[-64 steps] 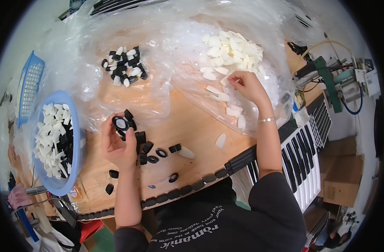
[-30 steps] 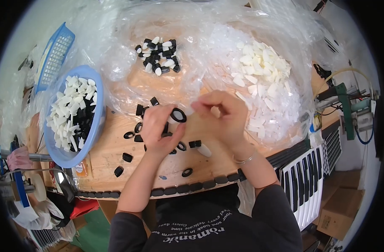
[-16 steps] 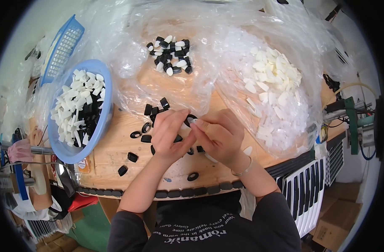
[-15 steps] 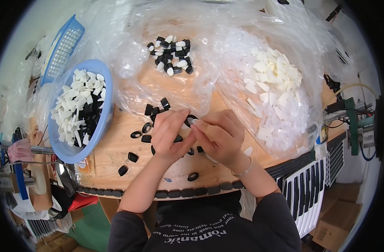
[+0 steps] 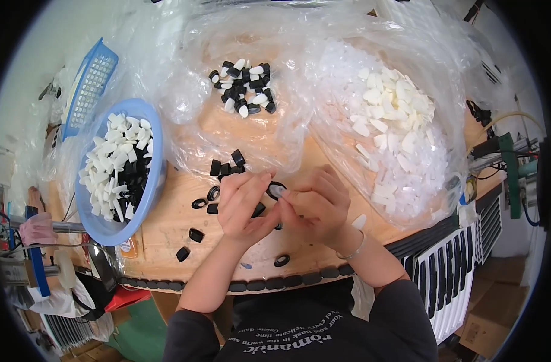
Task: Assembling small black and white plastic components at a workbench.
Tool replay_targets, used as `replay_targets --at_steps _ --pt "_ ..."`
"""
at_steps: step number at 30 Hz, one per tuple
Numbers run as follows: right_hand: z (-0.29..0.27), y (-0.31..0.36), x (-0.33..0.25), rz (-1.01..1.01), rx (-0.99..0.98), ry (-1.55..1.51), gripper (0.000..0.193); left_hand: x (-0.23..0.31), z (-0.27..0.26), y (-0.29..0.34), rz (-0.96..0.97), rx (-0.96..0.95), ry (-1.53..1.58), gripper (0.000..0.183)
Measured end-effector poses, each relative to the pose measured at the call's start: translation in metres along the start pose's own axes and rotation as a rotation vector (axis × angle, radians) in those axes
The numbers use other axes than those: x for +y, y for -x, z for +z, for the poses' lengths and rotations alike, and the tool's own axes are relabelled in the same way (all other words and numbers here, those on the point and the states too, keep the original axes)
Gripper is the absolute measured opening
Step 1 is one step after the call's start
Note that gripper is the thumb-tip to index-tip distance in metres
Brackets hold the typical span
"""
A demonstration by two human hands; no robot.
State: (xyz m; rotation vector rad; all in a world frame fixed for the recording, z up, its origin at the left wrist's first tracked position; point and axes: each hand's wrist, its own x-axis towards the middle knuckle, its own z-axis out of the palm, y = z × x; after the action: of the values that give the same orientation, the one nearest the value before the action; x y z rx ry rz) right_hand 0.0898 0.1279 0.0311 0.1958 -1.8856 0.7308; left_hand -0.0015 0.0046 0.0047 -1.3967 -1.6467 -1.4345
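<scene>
A black oval ring is held between my two hands over the middle of the table, its opening facing up. A pale oval piece shows inside it; how firmly it sits I cannot tell. My left hand grips the ring's left side, fingers curled and thumb beneath. My right hand is closed in a pinch at its right edge, the thumb beside the pale piece. Loose black rings and black oval blocks lie around my left hand. Another black ring lies nearer me.
A blue basin of white and black pieces stands left, a blue basket behind it. Black pieces with white inserts lie on plastic film at the back. White oval pieces are heaped right. Black blocks line the front edge.
The ring has tipped so that its opening and the pale piece show more. My right thumb has drawn back slightly from over it. The whole view has shifted a little.
</scene>
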Motion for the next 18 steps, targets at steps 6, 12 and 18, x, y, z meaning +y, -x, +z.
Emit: replay_targets --at_steps 6,12,18 --pt "-0.004 -0.002 -0.009 0.006 -0.089 0.009 0.024 -0.002 -0.003 -0.002 -0.015 0.017 -0.007 0.055" --pt "-0.001 0.005 -0.01 0.153 -0.081 -0.172 0.025 -0.002 -0.004 -0.003 -0.013 0.02 0.069 0.054" --pt "-0.006 0.007 -0.007 0.782 -0.138 -0.779 0.029 -0.003 -0.007 -0.008 0.051 -0.039 0.045 0.053"
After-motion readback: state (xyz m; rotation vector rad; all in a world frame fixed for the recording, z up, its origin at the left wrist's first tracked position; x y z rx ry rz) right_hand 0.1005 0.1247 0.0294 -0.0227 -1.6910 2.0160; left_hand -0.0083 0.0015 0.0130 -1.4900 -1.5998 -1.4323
